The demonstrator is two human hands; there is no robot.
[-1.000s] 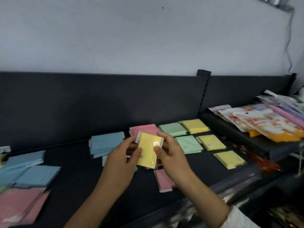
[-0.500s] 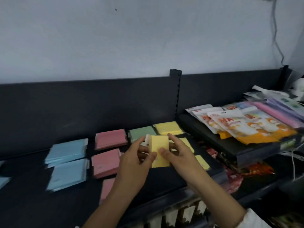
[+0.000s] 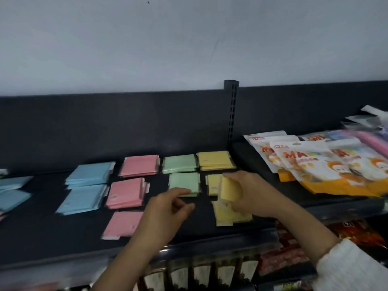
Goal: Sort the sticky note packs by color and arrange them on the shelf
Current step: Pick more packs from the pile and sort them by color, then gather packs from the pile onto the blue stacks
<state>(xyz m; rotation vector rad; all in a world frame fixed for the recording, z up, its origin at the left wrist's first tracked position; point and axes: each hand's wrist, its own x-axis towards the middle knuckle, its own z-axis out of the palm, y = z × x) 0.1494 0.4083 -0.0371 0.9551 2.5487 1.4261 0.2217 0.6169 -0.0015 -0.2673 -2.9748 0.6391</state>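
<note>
Head view: right hand (image 3: 249,194) fingers gripping yellow pack (image 3: 227,189) over shelf (image 3: 42,234), left hand (image 3: 165,215) fingers loosely spread, empty

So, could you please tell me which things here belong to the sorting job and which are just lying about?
Part of the job:
- held yellow pack in the right hand
- yellow stacks
- green stacks
- pink stacks
- blue stacks
- shelf

Lying about:
- snack bags
</note>
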